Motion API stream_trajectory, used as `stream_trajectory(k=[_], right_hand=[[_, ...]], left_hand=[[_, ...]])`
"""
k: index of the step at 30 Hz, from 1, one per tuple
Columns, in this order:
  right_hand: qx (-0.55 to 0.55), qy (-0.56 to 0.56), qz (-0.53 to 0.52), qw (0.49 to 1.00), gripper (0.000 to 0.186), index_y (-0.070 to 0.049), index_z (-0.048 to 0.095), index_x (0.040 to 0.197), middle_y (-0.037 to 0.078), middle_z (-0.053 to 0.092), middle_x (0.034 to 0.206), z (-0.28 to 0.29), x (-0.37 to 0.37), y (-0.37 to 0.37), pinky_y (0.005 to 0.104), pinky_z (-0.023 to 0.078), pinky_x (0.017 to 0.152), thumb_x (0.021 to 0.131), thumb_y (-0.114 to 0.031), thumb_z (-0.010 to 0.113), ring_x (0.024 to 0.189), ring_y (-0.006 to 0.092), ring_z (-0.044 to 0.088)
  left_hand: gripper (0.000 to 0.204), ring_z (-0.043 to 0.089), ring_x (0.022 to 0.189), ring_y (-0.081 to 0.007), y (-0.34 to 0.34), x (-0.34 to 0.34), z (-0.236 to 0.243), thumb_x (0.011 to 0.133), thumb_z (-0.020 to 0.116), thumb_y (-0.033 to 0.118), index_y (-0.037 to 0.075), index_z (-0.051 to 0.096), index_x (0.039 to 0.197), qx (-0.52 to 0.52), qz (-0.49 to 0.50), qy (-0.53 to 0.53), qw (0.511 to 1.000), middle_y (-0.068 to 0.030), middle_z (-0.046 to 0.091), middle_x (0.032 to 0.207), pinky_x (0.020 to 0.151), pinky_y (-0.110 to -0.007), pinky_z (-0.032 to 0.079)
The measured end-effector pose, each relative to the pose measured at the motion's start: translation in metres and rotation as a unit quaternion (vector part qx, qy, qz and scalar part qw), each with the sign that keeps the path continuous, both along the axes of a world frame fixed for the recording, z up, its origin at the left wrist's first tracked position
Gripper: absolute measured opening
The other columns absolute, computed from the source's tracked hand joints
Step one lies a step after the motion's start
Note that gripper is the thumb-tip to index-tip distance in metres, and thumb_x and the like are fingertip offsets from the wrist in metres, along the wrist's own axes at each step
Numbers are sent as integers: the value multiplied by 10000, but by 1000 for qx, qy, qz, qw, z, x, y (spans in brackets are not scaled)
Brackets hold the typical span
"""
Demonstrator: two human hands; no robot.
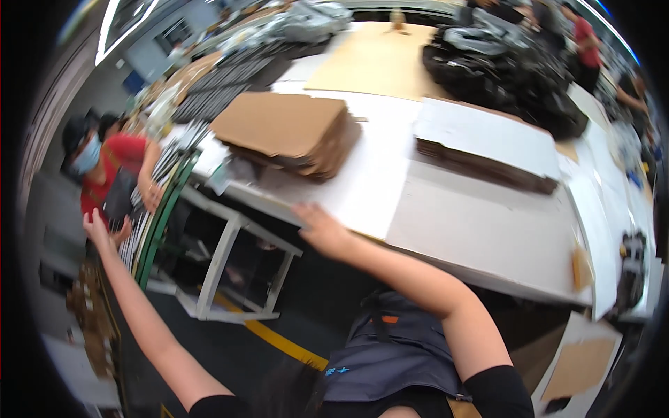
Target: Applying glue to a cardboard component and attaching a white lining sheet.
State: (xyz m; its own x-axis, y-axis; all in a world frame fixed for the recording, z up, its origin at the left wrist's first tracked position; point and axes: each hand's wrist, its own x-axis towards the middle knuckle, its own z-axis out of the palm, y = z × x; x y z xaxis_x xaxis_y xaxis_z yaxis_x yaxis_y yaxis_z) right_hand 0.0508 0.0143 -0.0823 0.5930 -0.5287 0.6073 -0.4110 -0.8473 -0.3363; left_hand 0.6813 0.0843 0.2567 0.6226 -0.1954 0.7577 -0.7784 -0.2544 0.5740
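Observation:
My left hand (pixel 104 230) reaches far out to the left with its fingers apart, close to a dark flat piece (pixel 121 195) by a co-worker in a red shirt. Whether it touches that piece I cannot tell. At the near edge of the white table (pixel 380 164), my right hand (pixel 320 228) is stretched out with nothing in it, a little blurred. A stack of brown cardboard sheets (pixel 282 125) lies just beyond it. Farther right is a stack of white-topped cardboard sheets (pixel 488 143).
A green-edged bench (pixel 164 216) runs between the co-worker and a white metal frame (pixel 221 261). Black plastic-wrapped bundles (pixel 498 73) lie at the table's far right. Dark strips (pixel 240 73) are piled at the far left. A yellow line (pixel 286 343) marks the floor.

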Motion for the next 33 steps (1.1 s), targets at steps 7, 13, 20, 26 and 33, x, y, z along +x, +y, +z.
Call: stream_trajectory(k=[7,13,20,26,33], right_hand=[[220,138,195,946,422,-54,629,1193,218,541,1322,9,-59,111,452,408,1059,849,-290,695,1246,381,501],[258,-28,66,964,340,-31,628,1194,150,671,1120,49,-194,171,415,496,929,929,-244,627,1066,329,618],[67,-210,-435,873,219,2,642,1099,164,672,1041,65,-380,210,377,502,881,886,-6,592,998,325,648],[-58,-107,-558,821,184,-15,634,1016,148,654,977,38,-417,203,398,498,795,835,12,613,911,324,619],[-40,-109,-578,807,188,-8,633,986,123,663,927,32,-422,195,381,510,733,806,38,603,847,309,632]], left_hand=[[376,568,1164,-237,-141,-395,-33,977,588,263,12,579,1257,346,-505,-178,770,-148,601,1265,1002,-325,424],[407,657,1048,-291,-182,-591,-74,934,606,291,-22,629,1193,447,-559,-180,675,-163,694,1105,960,-368,481],[341,665,1003,-324,-254,-591,-150,874,631,310,20,710,1034,490,-385,-314,716,-189,697,1072,881,-432,524],[352,669,972,-322,-266,-602,-150,841,693,344,41,716,1018,502,-382,-307,712,-167,710,1000,857,-414,528],[315,663,928,-315,-278,-591,-149,836,703,267,21,659,1028,518,-414,-269,698,-165,692,972,845,-407,521]])
